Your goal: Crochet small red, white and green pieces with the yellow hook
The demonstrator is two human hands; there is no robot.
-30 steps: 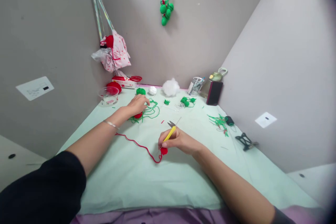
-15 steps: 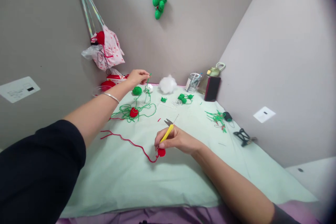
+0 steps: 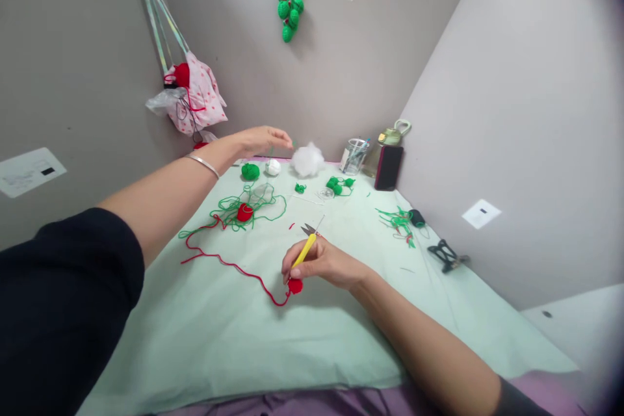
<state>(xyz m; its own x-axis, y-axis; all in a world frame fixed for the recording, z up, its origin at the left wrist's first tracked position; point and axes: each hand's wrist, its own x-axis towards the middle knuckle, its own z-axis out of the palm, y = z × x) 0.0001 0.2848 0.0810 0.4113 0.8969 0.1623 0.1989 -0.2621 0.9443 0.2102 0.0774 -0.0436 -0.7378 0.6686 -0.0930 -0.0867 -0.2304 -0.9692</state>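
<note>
The fingers of the right hand (image 3: pixel 324 264) clamp a yellow-handled hook (image 3: pixel 305 251), scissor blades (image 3: pixel 308 229) poking out parted beside it; those tips could nick yarn brought close. The red piece (image 3: pixel 295 286) sits just under them, towards the table's (image 3: pixel 234 351) front edge. Its red strand (image 3: pixel 241 268) meets the green tangle (image 3: pixel 273 209), so a tug could knot both. The left hand (image 3: pixel 260 138) hovers by the back edge, fingers nearly together; whether they grip yarn, I cannot tell.

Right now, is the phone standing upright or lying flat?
Upright: the phone stands on a short edge in front of the green bottle, its dark face towards the camera.
</note>
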